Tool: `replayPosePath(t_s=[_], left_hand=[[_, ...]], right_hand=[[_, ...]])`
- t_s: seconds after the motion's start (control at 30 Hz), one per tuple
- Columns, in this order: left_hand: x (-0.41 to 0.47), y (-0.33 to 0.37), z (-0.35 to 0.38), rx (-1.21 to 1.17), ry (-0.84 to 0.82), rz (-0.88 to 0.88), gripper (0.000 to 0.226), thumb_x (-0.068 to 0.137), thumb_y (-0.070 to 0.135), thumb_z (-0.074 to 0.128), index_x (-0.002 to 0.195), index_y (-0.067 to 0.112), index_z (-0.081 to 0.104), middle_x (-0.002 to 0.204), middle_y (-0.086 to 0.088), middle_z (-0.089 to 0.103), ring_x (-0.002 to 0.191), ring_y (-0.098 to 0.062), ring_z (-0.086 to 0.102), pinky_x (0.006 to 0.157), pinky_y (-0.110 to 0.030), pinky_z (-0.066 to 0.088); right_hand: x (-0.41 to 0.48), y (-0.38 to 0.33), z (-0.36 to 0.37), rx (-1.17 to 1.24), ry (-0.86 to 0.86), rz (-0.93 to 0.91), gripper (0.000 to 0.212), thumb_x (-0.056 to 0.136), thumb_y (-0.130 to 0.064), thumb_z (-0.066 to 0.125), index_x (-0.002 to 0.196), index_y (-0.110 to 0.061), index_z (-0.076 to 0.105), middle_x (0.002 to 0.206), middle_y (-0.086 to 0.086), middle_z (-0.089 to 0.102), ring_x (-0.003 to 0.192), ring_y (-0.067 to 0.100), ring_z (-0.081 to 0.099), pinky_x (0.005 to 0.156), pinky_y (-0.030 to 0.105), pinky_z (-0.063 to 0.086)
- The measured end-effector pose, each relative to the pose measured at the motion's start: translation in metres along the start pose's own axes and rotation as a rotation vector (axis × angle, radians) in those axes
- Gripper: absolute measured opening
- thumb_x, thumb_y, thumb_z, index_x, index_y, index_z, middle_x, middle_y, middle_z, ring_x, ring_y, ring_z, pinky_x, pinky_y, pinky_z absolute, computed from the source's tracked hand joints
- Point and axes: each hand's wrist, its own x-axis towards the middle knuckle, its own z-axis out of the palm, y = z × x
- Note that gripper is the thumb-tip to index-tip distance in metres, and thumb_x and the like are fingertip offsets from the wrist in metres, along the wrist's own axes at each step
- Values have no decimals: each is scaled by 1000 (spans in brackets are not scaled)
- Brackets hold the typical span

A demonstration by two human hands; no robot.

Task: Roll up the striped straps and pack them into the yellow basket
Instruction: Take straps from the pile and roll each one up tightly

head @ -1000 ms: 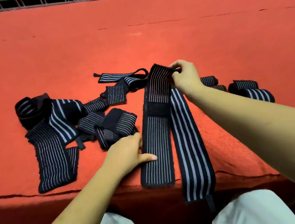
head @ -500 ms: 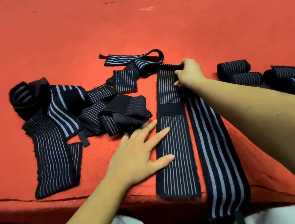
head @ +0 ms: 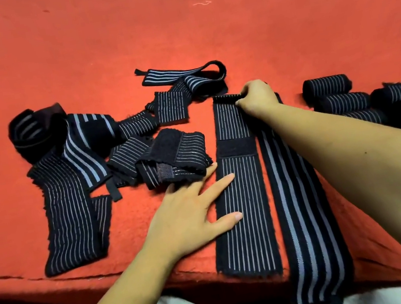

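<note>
A long black strap with thin grey stripes point(head: 243, 211) lies flat, running from the table's front edge away from me. My right hand point(head: 255, 98) pinches its far end, where a small fold or first turn of a roll shows. My left hand point(head: 191, 214) lies flat with spread fingers, its thumb and forefinger pressing the strap's left side. A second long strap with wide grey stripes point(head: 302, 214) lies beside it on the right and hangs over the edge. Several rolled straps point(head: 326, 85) sit at the right. No yellow basket is in view.
A tangle of unrolled striped straps point(head: 79, 177) covers the left of the red felt table point(head: 200, 32). Another loose strap point(head: 181, 78) lies behind my right hand. The table's front edge point(head: 56, 279) runs close to my lap.
My left hand has opened flat and now presses the thin-striped strap. My right hand lowered the strap's far end onto the table and holds it folded over.
</note>
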Motion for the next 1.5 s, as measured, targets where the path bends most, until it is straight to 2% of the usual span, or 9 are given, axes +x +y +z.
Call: replayPosePath(t_s=[0.13,0.3,0.47,0.73,0.9,1.1,1.27,1.4,1.5], left_hand=[[0,0,-1,-17,-6,-2,78,83,85,25,153,52,18,165,13,16,150,-12,22,119,-38,16],[0,0,-4,-49,-25,-14,79,82,86,25,152,52,19,165,15,15,151,-10,20,119,-37,14],[-1,0,-5,-151,42,-6,70,84,79,37,146,46,40,158,16,34,145,-7,31,116,-38,26],[-12,25,-26,-761,419,-81,20,92,27,56,97,16,71,95,9,74,91,-5,69,84,-33,55],[-11,66,-70,-1073,671,-330,18,92,34,54,90,25,68,90,6,71,89,-9,65,83,-30,50],[-23,72,-77,-1304,370,-419,56,82,69,49,101,24,77,102,-2,76,106,-22,68,103,-56,45],[-33,79,-81,-1368,357,-302,24,92,27,68,89,4,75,92,1,72,90,-14,64,90,-32,44],[-29,82,-81,-1533,475,-383,19,86,25,69,73,12,62,72,2,56,70,-9,48,67,-29,37],[-28,83,-77,-1589,512,-358,14,82,24,69,78,11,66,81,-7,60,81,-17,53,80,-39,41]], right_hand=[[2,-1,-8,217,-63,73,26,81,-6,74,65,-19,59,75,2,64,83,23,63,74,29,49],[-18,-9,-28,536,-73,94,25,84,-2,69,69,-19,58,71,3,62,62,14,56,53,25,45],[-62,-20,-59,662,28,-57,23,83,2,70,73,-17,62,71,2,62,65,13,57,63,28,48],[-170,-26,-99,598,71,-257,32,82,7,69,73,-24,64,74,-9,54,53,-8,49,56,8,35],[-228,-26,-114,585,44,-340,32,77,11,67,76,-21,68,89,-2,58,67,-5,51,68,10,39],[-276,-21,-122,567,4,-381,23,75,13,68,82,-8,72,96,-1,58,72,-2,53,69,9,38],[-295,-21,-127,558,-43,-407,26,75,11,68,83,-12,74,100,2,59,81,2,55,77,10,41],[-296,-19,-125,636,33,-339,18,79,-1,77,83,-18,76,110,-2,62,101,-1,59,90,9,39],[-297,-18,-129,794,55,-321,13,84,-3,75,89,-15,75,100,1,72,95,6,66,88,18,47]])
